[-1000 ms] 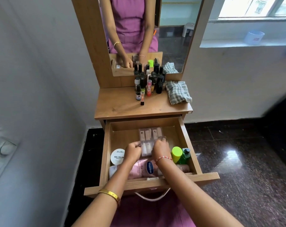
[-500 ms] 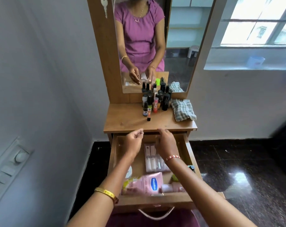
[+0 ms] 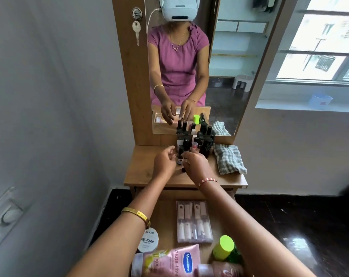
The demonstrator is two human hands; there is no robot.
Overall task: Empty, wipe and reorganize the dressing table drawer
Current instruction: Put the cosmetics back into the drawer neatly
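Both hands (image 3: 165, 162) (image 3: 196, 163) at tabletop bottles (image 3: 193, 142), fingers curled, grip unclear, drawer (image 3: 165, 214) open

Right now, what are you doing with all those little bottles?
A person is clearing out the open drawer. Both the left hand and right hand are up at the small bottles on the tabletop. A Vaseline tube, nail polish tub and clear case are still inside.

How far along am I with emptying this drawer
Partly done: a cluster of small bottles already stands on the tabletop. In hand: both hands, left hand and right hand, are setting something small there. Left in the drawer: clear tube pack, nail polish tin, Vaseline tube, green-capped bottle. The checked cloth lies unused.
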